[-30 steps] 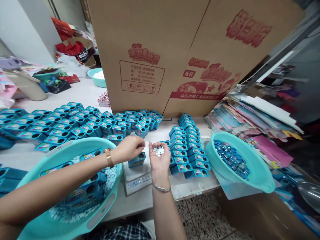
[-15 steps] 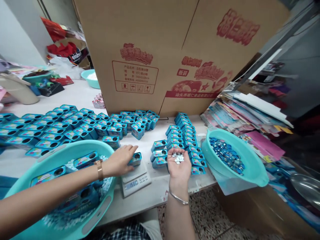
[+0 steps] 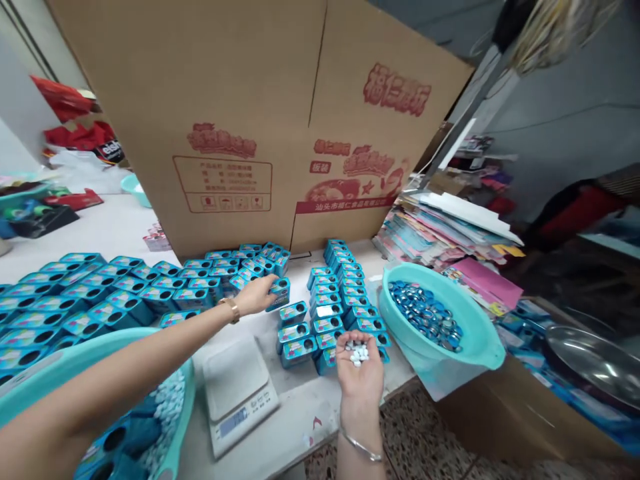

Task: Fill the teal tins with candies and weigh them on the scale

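Below a carton (image 3: 240, 80), basin (image 3: 467, 353) and scale (image 3: 235, 377) near, left fingers (image 3: 265, 285) pinching box (image 3: 281, 294), right fingers (image 3: 342, 343) cupping pellets (image 3: 359, 355)

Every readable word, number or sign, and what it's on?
"板装": red label on the carton.
"汕头市福仁食品有限公司": the carton's red band.
"福仁": the carton's top-right logo; the rest is too stylised to be sure.
"eish": dark package, cut short.
Too small or blurred: the carton's boxed print, scale display, blue boxes' labels.
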{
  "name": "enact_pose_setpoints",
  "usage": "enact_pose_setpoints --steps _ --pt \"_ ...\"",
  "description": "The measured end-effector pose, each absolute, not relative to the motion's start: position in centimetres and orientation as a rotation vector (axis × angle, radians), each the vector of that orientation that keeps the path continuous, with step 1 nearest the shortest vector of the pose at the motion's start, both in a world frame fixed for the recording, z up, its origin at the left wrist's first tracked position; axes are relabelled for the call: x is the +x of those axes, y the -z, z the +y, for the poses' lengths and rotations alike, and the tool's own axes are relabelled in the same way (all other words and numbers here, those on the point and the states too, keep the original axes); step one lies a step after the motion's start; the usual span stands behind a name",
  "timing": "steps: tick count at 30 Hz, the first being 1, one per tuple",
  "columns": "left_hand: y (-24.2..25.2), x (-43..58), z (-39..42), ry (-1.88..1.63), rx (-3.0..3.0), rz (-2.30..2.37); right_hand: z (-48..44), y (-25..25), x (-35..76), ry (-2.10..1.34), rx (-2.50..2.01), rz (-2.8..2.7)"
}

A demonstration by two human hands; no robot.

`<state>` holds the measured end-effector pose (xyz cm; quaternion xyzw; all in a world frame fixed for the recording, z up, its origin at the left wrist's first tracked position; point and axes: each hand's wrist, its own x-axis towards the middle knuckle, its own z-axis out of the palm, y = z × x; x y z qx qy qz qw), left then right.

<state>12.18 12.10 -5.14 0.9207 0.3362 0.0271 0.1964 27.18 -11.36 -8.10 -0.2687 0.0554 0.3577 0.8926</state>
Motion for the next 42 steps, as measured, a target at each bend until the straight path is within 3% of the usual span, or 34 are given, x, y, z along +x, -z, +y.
enact_pose_setpoints --steps 6,17,26,42 --pt "7.4 15.3 13.3 0.055 2.536 0.655 -12.6 8.3 28.9 -0.698 -0.416 0.327" --pt "4.6 6.4 17.5 -0.078 2.848 0.866 -11.2 8.7 27.9 -0.755 -0.411 0.343" --pt "6.4 5.4 15.6 -0.1 3.041 0.882 -11.6 8.6 26.7 -0.77 -0.52 0.183" --pt "-0.2 0.5 5.9 -0.186 2.964 0.925 -10.9 6.7 23.7 -0.838 -0.488 0.171"
